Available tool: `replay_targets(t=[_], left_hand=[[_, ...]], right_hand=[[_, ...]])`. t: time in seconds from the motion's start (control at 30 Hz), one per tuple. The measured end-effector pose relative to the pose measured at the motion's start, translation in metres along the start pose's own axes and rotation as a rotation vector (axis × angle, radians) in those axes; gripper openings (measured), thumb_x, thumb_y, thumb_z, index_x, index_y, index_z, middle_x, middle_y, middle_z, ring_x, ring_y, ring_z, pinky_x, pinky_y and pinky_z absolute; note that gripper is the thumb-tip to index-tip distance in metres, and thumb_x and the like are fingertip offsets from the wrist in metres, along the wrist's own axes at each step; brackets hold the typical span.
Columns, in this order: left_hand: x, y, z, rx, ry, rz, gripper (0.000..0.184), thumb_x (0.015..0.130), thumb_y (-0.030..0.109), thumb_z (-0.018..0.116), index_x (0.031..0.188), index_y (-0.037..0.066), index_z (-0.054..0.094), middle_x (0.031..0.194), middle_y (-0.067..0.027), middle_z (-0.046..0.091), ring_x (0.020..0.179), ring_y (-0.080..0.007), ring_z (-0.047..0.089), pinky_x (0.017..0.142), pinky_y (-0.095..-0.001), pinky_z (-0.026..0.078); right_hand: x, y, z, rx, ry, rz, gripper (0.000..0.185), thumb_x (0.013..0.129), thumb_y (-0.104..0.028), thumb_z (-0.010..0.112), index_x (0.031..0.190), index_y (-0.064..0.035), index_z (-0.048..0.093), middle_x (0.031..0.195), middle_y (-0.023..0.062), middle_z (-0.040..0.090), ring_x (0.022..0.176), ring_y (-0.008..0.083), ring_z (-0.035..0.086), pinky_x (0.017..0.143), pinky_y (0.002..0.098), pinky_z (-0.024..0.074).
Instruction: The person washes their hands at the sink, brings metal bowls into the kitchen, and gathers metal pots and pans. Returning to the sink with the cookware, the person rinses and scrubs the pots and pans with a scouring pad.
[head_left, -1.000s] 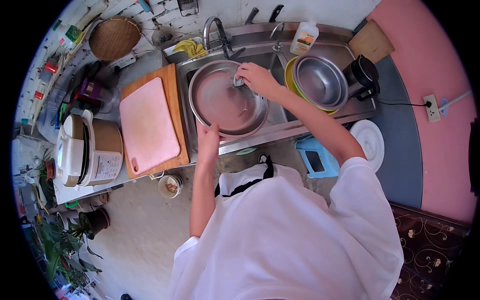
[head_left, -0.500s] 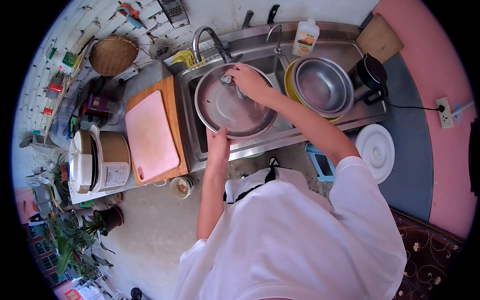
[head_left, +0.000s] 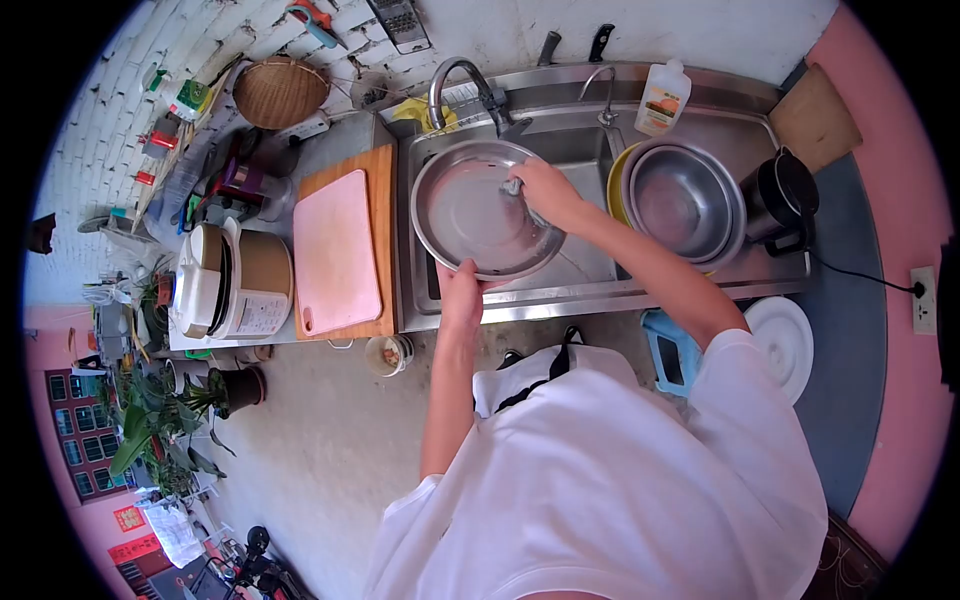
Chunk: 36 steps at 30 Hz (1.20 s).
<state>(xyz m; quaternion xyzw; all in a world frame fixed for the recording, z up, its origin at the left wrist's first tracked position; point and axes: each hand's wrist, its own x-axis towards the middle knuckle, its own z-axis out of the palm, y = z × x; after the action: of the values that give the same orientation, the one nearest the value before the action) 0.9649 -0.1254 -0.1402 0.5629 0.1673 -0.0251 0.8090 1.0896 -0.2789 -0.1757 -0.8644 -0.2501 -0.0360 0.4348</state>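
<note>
A wide round metal basin (head_left: 470,210) is held tilted over the sink (head_left: 585,160), its inside facing me. My left hand (head_left: 461,293) grips the basin's near rim, thumb over the edge. Inside the basin, at its right side, my right hand (head_left: 549,192) is closed on a small grey cloth (head_left: 513,187), pressed against the metal. The curved faucet (head_left: 455,75) stands just behind the basin. To the right of my right hand, stacked metal bowls (head_left: 683,200) rest on a yellow bowl (head_left: 617,188).
Left of the sink, a pink cutting board (head_left: 338,250) lies on a wooden board (head_left: 385,200), beside a rice cooker (head_left: 262,285). On the right are a white bottle (head_left: 663,98) and a black kettle (head_left: 783,195). A blue stool (head_left: 672,352) stands below the counter.
The view has shifted, so the scene sits farther right in the frame. My right hand has moved with the cloth across the basin's inside to its right side. My left hand still holds the rim.
</note>
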Motion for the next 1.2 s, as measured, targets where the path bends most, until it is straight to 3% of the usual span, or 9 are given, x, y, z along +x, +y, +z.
replay_targets(t=[0.2, 0.33, 0.53, 0.63, 0.77, 0.87, 1.0, 1.13, 1.2], left_hand=[[0.002, -0.019, 0.005, -0.085, 0.068, 0.072, 0.040, 0.075, -0.007, 0.031, 0.115, -0.006, 0.033, 0.106, -0.0206, 0.050, 0.084, -0.0305, 0.060, 0.065, -0.0393, 0.057], [0.001, -0.020, -0.022, -0.004, -0.004, 0.015, 0.044, 0.077, -0.004, 0.036, 0.121, 0.000, 0.028, 0.112, -0.0171, 0.046, 0.094, -0.0290, 0.055, 0.066, -0.0398, 0.056], [0.005, -0.027, -0.012, 0.005, 0.036, 0.053, 0.042, 0.076, -0.006, 0.034, 0.118, -0.001, 0.031, 0.108, -0.0172, 0.048, 0.091, -0.0271, 0.057, 0.072, -0.0373, 0.054], [-0.007, -0.011, -0.003, 0.070, -0.025, 0.015, 0.042, 0.077, -0.005, 0.035, 0.119, 0.000, 0.032, 0.110, -0.0149, 0.048, 0.093, -0.0258, 0.056, 0.073, -0.0379, 0.054], [0.007, -0.013, -0.013, -0.009, -0.109, -0.052, 0.046, 0.081, -0.003, 0.034, 0.125, 0.003, 0.025, 0.114, -0.0135, 0.044, 0.095, -0.0238, 0.054, 0.071, -0.0349, 0.054], [0.008, 0.005, -0.016, -0.199, -0.079, -0.063, 0.039, 0.076, -0.006, 0.036, 0.114, 0.001, 0.035, 0.098, -0.0121, 0.050, 0.085, -0.0216, 0.057, 0.068, -0.0385, 0.055], [0.027, 0.004, -0.046, -0.265, -0.158, -0.001, 0.048, 0.075, -0.007, 0.034, 0.122, 0.001, 0.027, 0.112, -0.0158, 0.045, 0.090, -0.0261, 0.057, 0.066, -0.0400, 0.057], [0.030, 0.010, -0.054, -0.296, -0.115, 0.002, 0.051, 0.075, -0.007, 0.034, 0.124, 0.002, 0.024, 0.114, -0.0170, 0.043, 0.095, -0.0282, 0.054, 0.067, -0.0416, 0.056], [0.034, 0.004, -0.058, -0.284, -0.168, -0.039, 0.051, 0.075, -0.007, 0.034, 0.124, 0.002, 0.024, 0.115, -0.0166, 0.042, 0.095, -0.0282, 0.054, 0.067, -0.0416, 0.056]], right_hand=[[-0.015, -0.047, 0.016, 0.155, -0.080, -0.281, 0.016, 0.069, -0.002, 0.055, 0.085, -0.0033, 0.059, 0.083, 0.0155, 0.056, 0.081, 0.0325, 0.055, 0.071, 0.0403, 0.0425], [0.003, -0.014, -0.011, 0.013, -0.023, -0.020, 0.019, 0.068, 0.005, 0.055, 0.086, -0.0023, 0.059, 0.084, 0.0143, 0.055, 0.080, 0.0315, 0.054, 0.071, 0.0374, 0.0431], [-0.008, -0.054, 0.015, 0.193, -0.087, -0.292, 0.019, 0.069, 0.002, 0.055, 0.087, -0.0026, 0.060, 0.086, 0.0142, 0.056, 0.078, 0.0317, 0.055, 0.071, 0.0370, 0.0433], [0.039, -0.051, 0.003, 0.139, 0.140, -0.183, 0.019, 0.069, -0.002, 0.057, 0.088, -0.0028, 0.060, 0.083, 0.0135, 0.056, 0.078, 0.0315, 0.055, 0.071, 0.0371, 0.0429], [0.024, -0.073, 0.018, 0.127, 0.092, -0.163, 0.019, 0.069, -0.002, 0.058, 0.087, -0.0019, 0.060, 0.082, 0.0137, 0.057, 0.079, 0.0314, 0.055, 0.072, 0.0377, 0.0430], [0.017, -0.083, 0.031, 0.209, -0.196, -0.274, 0.017, 0.068, -0.001, 0.058, 0.085, -0.0020, 0.060, 0.083, 0.0128, 0.058, 0.078, 0.0313, 0.055, 0.072, 0.0378, 0.0426], [0.008, -0.074, 0.011, 0.051, -0.532, -0.237, 0.018, 0.065, 0.000, 0.059, 0.083, -0.0020, 0.060, 0.085, 0.0126, 0.058, 0.079, 0.0300, 0.055, 0.073, 0.0371, 0.0429], [0.029, -0.058, -0.007, -0.176, -0.521, -0.061, 0.020, 0.067, -0.002, 0.057, 0.088, -0.0034, 0.060, 0.089, 0.0134, 0.055, 0.085, 0.0304, 0.052, 0.078, 0.0374, 0.0410], [0.044, -0.066, 0.000, -0.437, -0.144, 0.073, 0.024, 0.070, -0.004, 0.054, 0.094, -0.0050, 0.058, 0.093, 0.0148, 0.052, 0.092, 0.0304, 0.050, 0.081, 0.0378, 0.0397]])
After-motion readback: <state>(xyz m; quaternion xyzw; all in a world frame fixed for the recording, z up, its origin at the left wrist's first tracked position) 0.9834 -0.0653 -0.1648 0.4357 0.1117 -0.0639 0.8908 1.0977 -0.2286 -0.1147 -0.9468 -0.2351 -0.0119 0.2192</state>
